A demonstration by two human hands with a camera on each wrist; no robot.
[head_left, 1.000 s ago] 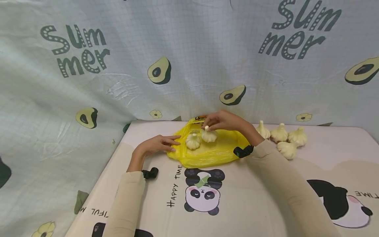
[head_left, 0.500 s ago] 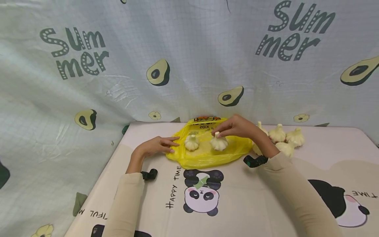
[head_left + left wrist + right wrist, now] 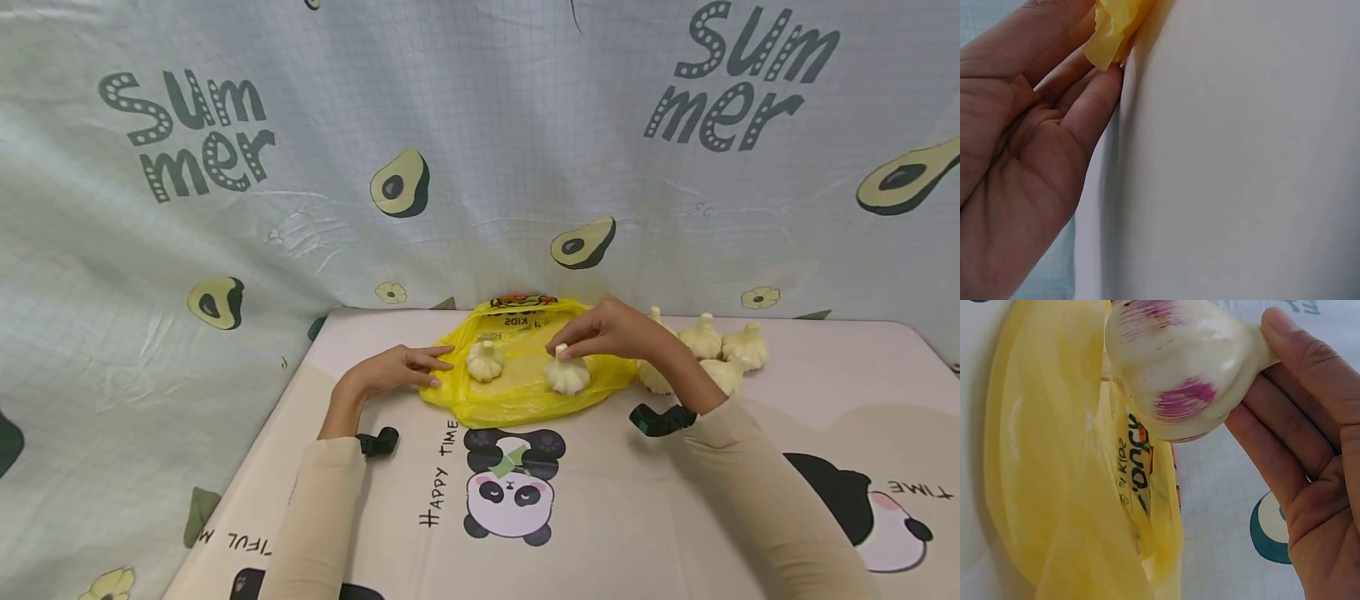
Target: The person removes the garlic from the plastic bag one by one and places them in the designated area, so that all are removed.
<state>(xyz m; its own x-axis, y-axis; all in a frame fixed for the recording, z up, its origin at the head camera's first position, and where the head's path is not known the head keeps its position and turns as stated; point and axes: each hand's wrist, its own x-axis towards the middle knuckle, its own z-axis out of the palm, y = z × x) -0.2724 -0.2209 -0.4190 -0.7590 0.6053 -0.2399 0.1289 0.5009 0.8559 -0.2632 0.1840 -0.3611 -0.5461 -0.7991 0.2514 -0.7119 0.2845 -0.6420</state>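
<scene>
My right hand [image 3: 611,333] pinches a garlic bulb [image 3: 567,375] by its stem, over the right part of a yellow plastic bag [image 3: 525,408]. Close up in the right wrist view, the held bulb [image 3: 1172,369] is white with purple streaks, thumb and fingers at its neck. Another garlic bulb [image 3: 485,362] sits at the left of the bag. My left hand [image 3: 388,370] lies at the bag's left end, fingers extended and touching the plastic. The left wrist view has a crumpled yellow corner [image 3: 1113,31] at those fingertips.
Several garlic bulbs [image 3: 702,337] are grouped right of the bag, partly behind my right forearm. A printed curtain [image 3: 480,150] hangs behind the table. The pale tabletop [image 3: 615,508] carries panda prints.
My right hand has carried its garlic bulb rightward and a little nearer to me, away from the other bulb on the bag. My left hand stays at the bag's left end.
</scene>
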